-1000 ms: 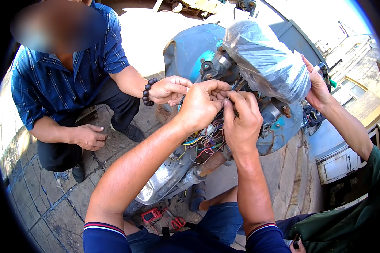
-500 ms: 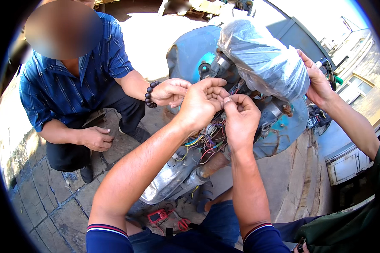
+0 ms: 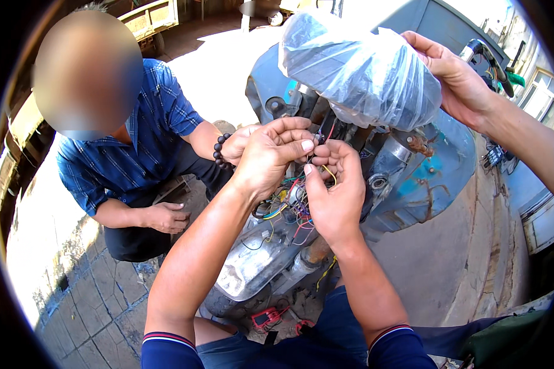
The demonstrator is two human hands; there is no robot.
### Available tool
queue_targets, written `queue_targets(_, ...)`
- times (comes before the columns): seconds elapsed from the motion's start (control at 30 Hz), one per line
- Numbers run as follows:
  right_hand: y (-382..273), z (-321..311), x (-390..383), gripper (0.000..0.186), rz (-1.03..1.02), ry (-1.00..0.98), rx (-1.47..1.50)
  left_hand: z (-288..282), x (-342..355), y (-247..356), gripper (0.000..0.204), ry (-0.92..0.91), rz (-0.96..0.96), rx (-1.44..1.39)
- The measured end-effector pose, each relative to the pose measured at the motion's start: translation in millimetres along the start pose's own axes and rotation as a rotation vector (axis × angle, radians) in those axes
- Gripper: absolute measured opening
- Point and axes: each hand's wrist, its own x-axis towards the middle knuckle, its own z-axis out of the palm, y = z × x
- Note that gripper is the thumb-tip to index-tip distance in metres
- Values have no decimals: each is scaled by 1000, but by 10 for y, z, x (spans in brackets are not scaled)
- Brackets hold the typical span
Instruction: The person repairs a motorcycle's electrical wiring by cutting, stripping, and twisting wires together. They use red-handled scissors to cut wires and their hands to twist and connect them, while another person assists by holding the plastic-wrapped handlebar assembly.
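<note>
Leftmost, a crouching person's wrist is ringed by a bracelet [image 3: 218,148] of round, dark beads. Thin insulated wires [image 3: 319,139] are pinched between thumb and fingertips of the left hand [image 3: 266,154]. Below, a tangled multicoloured wire bundle [image 3: 297,206] is seen beside a smooth, rounded metal casing [image 3: 245,270]. The right hand's [image 3: 337,197] fingers are curled; their grip cannot be told. Rightmost, a crinkled translucent plastic bag [image 3: 363,71] is touched by another person's hand [image 3: 454,80].
</note>
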Motion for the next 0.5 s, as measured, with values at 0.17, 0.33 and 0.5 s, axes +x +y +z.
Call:
queue_targets(0.17, 10, -61, 7, 39, -76, -36, -27, -11, 8, 17, 33, 14, -10, 25)
queue_targets(0.33, 90, -54, 85, 25, -136, -20, -16, 45, -26, 41, 31, 28, -3, 29)
queue_targets(0.5, 86, -68, 113, 18, -126, -15, -51, 101, -182, 24, 24, 130, 38, 71)
